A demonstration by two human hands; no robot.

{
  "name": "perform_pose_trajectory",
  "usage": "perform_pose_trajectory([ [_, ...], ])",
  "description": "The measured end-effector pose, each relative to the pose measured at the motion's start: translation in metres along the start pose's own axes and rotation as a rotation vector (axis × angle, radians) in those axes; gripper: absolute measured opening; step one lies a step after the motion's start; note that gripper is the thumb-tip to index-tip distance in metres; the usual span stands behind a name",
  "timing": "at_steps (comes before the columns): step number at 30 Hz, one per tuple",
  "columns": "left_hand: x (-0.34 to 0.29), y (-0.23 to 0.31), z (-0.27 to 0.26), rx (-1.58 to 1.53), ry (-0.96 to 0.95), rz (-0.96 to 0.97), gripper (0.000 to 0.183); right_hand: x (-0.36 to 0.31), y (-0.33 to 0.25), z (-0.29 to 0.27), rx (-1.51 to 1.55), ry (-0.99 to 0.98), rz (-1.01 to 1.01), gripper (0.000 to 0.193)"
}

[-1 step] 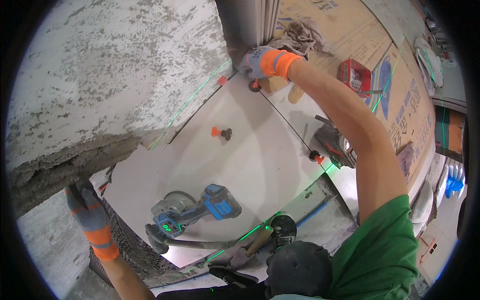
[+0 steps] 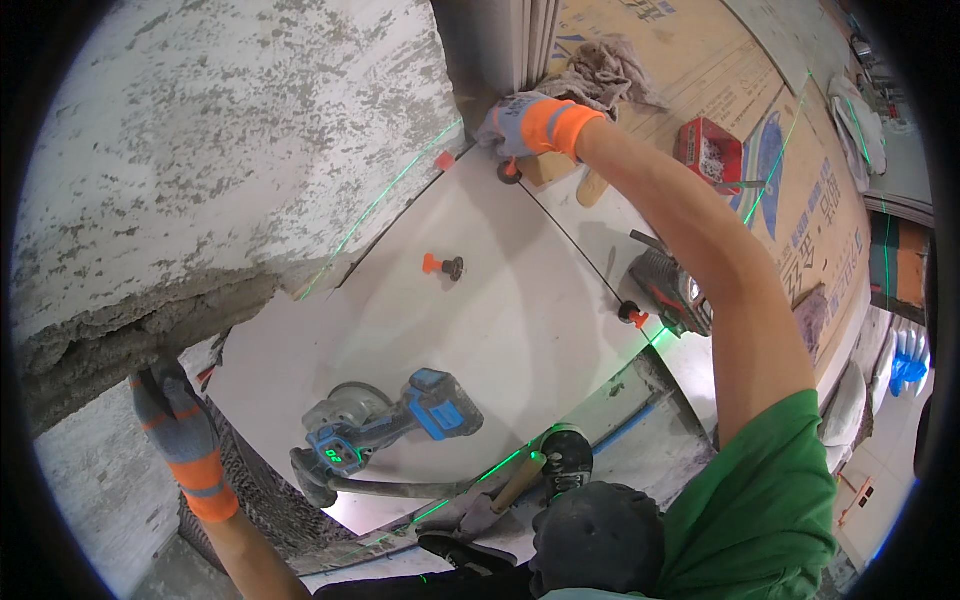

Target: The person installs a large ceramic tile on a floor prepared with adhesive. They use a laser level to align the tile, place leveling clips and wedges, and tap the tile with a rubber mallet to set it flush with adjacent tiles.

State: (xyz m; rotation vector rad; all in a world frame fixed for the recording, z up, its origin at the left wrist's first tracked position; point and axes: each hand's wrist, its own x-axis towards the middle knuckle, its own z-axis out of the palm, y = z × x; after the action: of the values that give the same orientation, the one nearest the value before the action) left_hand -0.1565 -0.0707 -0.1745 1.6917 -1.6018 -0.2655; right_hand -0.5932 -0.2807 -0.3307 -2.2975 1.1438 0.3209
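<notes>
A large white tile (image 2: 500, 330) lies tilted against a rough grey mortared wall (image 2: 200, 150). My left hand (image 2: 175, 425), in a grey and orange glove, is curled around the tile's near left edge under the wall. My right hand (image 2: 525, 125), in the same kind of glove, closes on the tile's far corner, just above a red levelling clip (image 2: 508, 172). A blue and grey cordless angle grinder (image 2: 385, 425) rests on the tile between my arms. An orange and black levelling clip (image 2: 442, 265) sits on the tile's middle, and another clip (image 2: 632, 316) on its right edge.
A wooden-handled mallet (image 2: 550, 458) and a trowel (image 2: 470, 515) lie at the tile's near edge. A red box (image 2: 710, 150), a rag (image 2: 605, 75) and another power tool (image 2: 670, 285) sit on cardboard sheeting (image 2: 800, 200) to the right. Green laser lines cross wall and tile.
</notes>
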Motion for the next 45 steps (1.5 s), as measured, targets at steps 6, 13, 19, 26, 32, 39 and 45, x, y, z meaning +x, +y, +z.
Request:
perform_pose_trajectory([
  [6,-0.002,-0.001,0.001,-0.062,0.029,-0.051,0.026,0.0,0.014,0.002,0.113,-0.025,0.003,0.035],
  [13,0.01,0.026,0.009,-0.094,-0.147,-0.112,0.03,-0.051,-0.009,0.0,0.029,0.48,0.033,0.026],
  [19,-0.039,0.013,-0.024,-0.155,-0.213,-0.117,0.03,-0.102,-0.163,0.011,0.217,0.447,-0.384,0.026],
  [26,-0.233,-0.088,-0.115,0.206,-0.276,-0.593,0.028,-0.08,-0.345,0.094,-0.126,-0.201,-0.364,0.048],
  [32,-0.405,-0.114,-0.112,0.236,-0.181,-0.899,0.052,-0.075,-0.345,0.121,-0.167,-0.363,-0.18,0.049],
  [39,-0.473,-0.131,-0.095,-0.237,-0.119,-1.455,0.033,-0.119,-0.342,0.082,-0.425,0.109,-0.111,0.038],
  [45,-0.481,-0.124,-0.091,-0.688,0.062,-1.697,0.03,-0.089,-0.446,0.109,-0.128,-0.135,-0.354,0.032],
])
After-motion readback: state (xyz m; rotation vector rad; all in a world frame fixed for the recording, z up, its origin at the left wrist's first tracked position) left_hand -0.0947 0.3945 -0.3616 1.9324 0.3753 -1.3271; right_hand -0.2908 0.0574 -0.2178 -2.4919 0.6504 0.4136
